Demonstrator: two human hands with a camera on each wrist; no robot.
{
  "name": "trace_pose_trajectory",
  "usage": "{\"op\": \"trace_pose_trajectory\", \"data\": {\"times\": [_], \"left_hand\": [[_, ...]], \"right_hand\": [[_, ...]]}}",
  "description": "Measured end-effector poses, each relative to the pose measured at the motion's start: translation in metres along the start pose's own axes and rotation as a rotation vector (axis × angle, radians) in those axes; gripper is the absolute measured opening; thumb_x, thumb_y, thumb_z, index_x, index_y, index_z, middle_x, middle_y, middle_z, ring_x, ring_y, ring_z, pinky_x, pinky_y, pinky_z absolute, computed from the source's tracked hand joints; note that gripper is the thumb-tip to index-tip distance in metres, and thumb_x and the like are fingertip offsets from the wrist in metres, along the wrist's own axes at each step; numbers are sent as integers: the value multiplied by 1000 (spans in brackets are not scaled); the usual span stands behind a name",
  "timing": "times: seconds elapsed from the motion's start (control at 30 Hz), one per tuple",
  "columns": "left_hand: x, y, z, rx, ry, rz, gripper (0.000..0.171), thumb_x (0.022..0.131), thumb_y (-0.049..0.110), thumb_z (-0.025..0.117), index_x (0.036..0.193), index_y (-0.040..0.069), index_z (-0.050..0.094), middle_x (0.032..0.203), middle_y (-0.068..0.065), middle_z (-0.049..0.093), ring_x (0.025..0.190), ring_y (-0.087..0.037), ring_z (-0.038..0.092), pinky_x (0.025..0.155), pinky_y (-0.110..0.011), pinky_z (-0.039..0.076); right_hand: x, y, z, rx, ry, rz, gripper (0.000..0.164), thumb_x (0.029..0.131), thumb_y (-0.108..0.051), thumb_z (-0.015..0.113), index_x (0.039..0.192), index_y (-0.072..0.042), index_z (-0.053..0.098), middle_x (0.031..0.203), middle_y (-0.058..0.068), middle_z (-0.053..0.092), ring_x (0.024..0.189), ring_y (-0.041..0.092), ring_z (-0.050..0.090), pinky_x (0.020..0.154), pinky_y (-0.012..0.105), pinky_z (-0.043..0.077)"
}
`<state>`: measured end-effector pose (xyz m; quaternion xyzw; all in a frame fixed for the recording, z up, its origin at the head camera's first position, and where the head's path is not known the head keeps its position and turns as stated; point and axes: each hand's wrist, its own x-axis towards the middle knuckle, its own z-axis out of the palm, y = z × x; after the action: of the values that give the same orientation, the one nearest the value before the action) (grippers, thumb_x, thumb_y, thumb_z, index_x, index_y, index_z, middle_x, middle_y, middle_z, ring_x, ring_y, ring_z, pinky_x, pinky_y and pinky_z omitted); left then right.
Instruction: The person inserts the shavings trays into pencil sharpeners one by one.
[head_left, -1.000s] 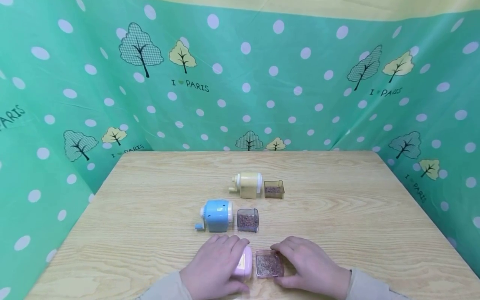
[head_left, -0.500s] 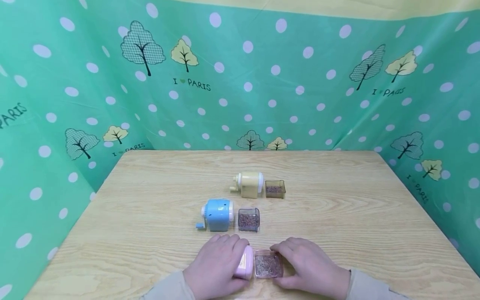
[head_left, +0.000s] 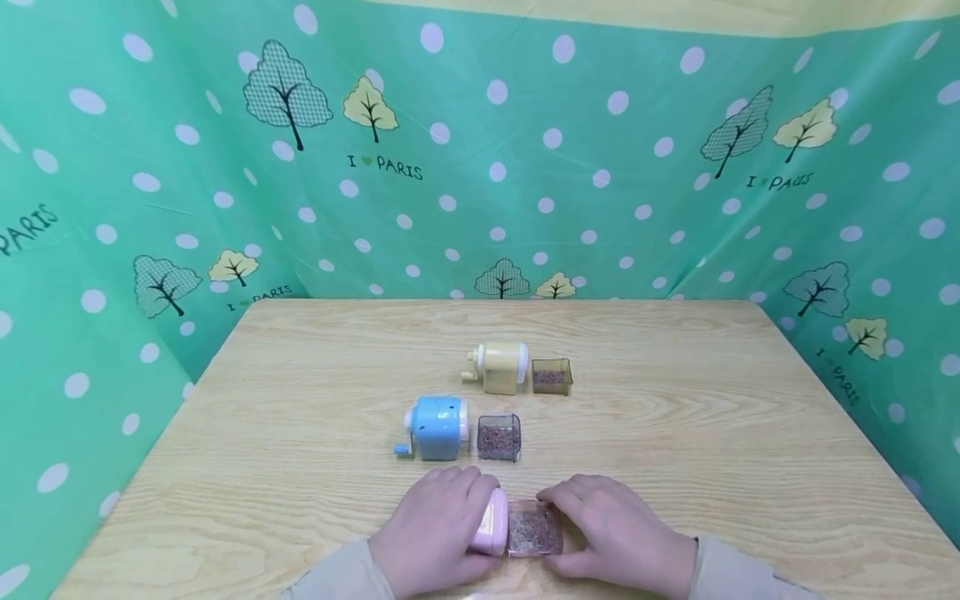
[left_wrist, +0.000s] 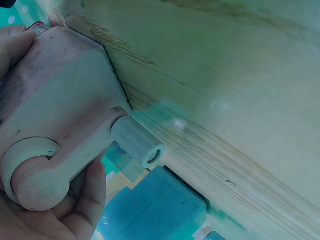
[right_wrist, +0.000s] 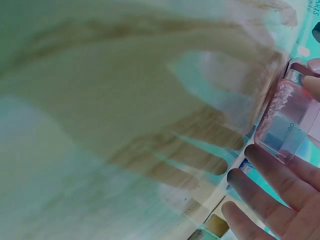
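Note:
My left hand (head_left: 438, 533) grips a pink hand-crank pencil sharpener (head_left: 491, 525) on the table. Its crank side, with a round hub and stubby handle (left_wrist: 137, 141), faces the left wrist camera. Between thumb and forefinger, my right hand (head_left: 618, 533) holds the sharpener's clear pink shavings drawer (head_left: 534, 529), which has dark shavings inside. The drawer's end is right at the sharpener's right side. In the right wrist view the other fingers (right_wrist: 265, 200) spread away from the drawer. My left hand covers much of the sharpener in the head view.
Beyond my hands stands a blue crank sharpener (head_left: 438, 429), its smoky drawer (head_left: 499, 438) of shavings beside it. Farther back are a cream sharpener (head_left: 502, 367) and a brownish drawer (head_left: 552, 377). A green patterned cloth (head_left: 480, 167) hangs behind the wooden table (head_left: 675, 400).
My right hand has slid the pink drawer slightly left, and the gap to the pink sharpener has closed. The left hand keeps its grip; the other sharpeners stay put.

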<state>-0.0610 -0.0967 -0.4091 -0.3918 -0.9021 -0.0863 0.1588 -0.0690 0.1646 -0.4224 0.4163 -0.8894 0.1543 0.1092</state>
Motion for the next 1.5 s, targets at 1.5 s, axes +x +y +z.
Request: {"op": "trace_pose_trajectory", "data": {"times": [1.5], "left_hand": [[0,-1,4,-21,54,8,60,64,51,81,103,9,61,84,5,55,71,-8,47,64,-26,48]], "right_hand": [[17,-12,8,1,-17,-41,58,82,-56,69,112,-7,71,92,-5,69,81,6,60,73,31,56]]}}
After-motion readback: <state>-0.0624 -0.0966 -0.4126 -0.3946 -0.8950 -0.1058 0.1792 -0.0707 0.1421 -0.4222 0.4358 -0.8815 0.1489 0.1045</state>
